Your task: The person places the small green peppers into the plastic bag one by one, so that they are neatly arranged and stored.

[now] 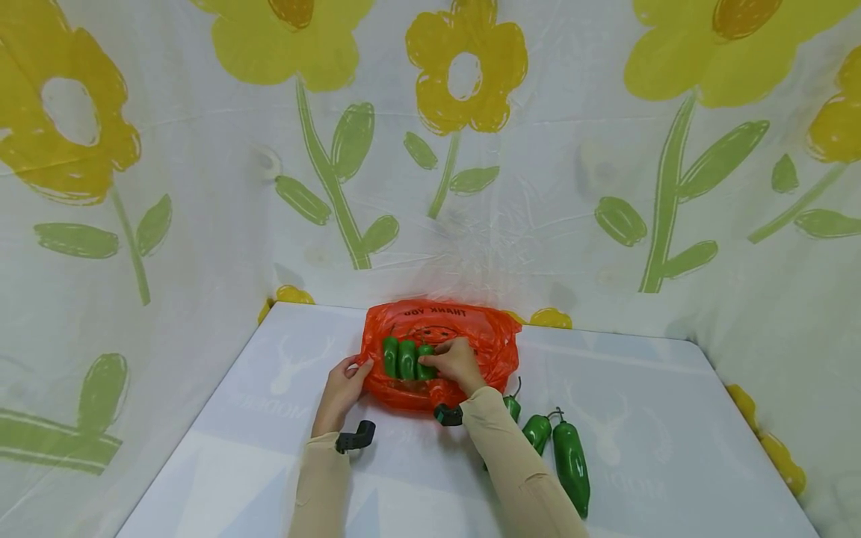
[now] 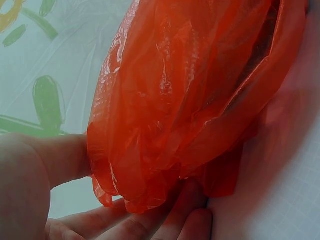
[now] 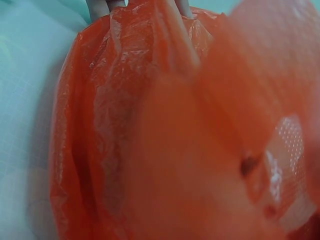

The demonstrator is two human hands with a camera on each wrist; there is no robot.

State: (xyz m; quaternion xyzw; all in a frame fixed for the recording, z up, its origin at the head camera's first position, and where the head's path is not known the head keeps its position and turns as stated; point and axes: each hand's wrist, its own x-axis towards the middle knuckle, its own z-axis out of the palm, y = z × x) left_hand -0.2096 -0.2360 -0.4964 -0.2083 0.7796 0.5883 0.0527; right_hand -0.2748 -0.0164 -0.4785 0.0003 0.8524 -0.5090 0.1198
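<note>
Pinching left edge of crinkled red plastic bag (image 1: 499, 350) in left hand (image 1: 343, 385). Inside bag, clamping rightmost glossy green tapered pepper (image 1: 424, 366) between right hand's (image 1: 459, 364) thumb and fingers. Probably mid-bagging; next, release cleanly, reach near right for loose long green peppers (image 1: 571, 465).

Yellow-flowered backdrop (image 1: 538, 187), pale table (image 1: 417, 486), faint deer print (image 1: 285, 375)

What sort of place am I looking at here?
Probably a makeshift booth or curtained-off workspace; I can't tell what building it's in. Flower-print sheeting closes in three visible sides of a pale table, which holds a red plastic bag and green peppers.
</note>
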